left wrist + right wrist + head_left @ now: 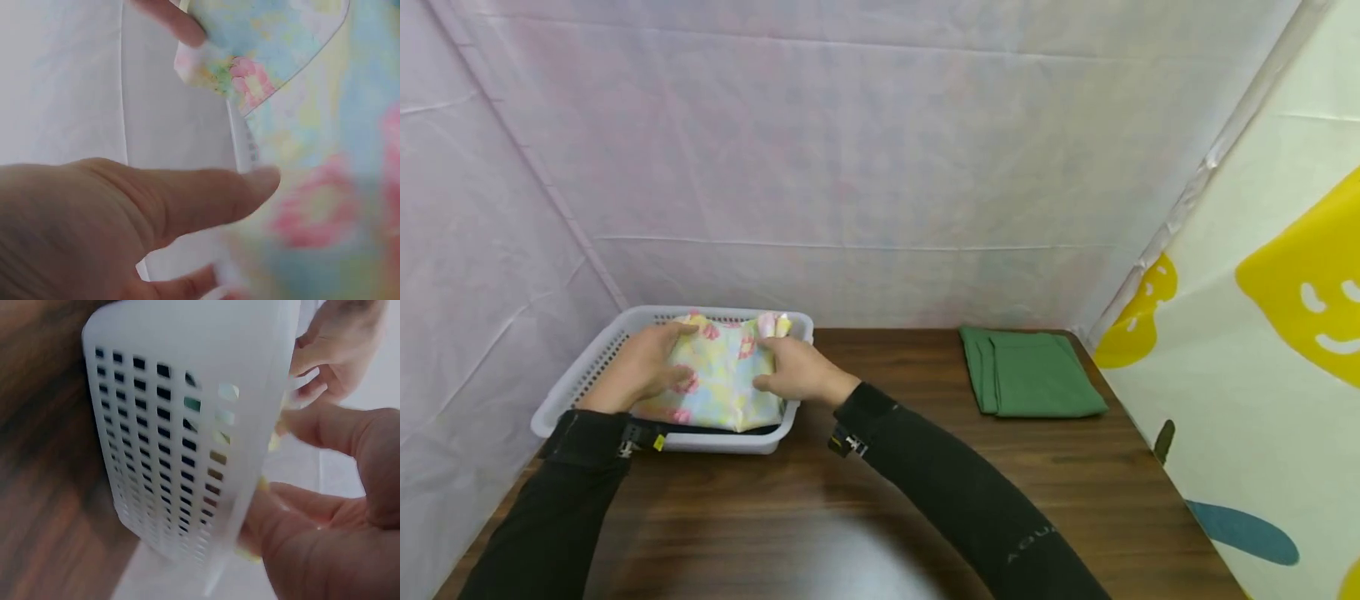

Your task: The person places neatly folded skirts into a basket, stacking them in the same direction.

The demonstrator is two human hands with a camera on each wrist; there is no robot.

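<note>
A folded floral cloth [722, 375], pale blue and yellow with pink flowers, lies in the white plastic basket [711, 443]. My left hand [643, 367] holds its left side, with the thumb [212, 200] over the floral fabric [319, 200] in the left wrist view. On the opposite side, my right hand [801, 369] grips the cloth near the basket's right rim. From the right wrist, the fingers and thumb of my right hand [337, 512] show close to the perforated basket wall [162, 437]. Something dark lies beneath the cloth.
A folded green cloth [1037, 375] lies at the back right of the brown wooden table [880, 483]. White sheeting [865, 167] hangs behind and to the left. At right, a panel with yellow smiling shapes [1315, 283] borders the table.
</note>
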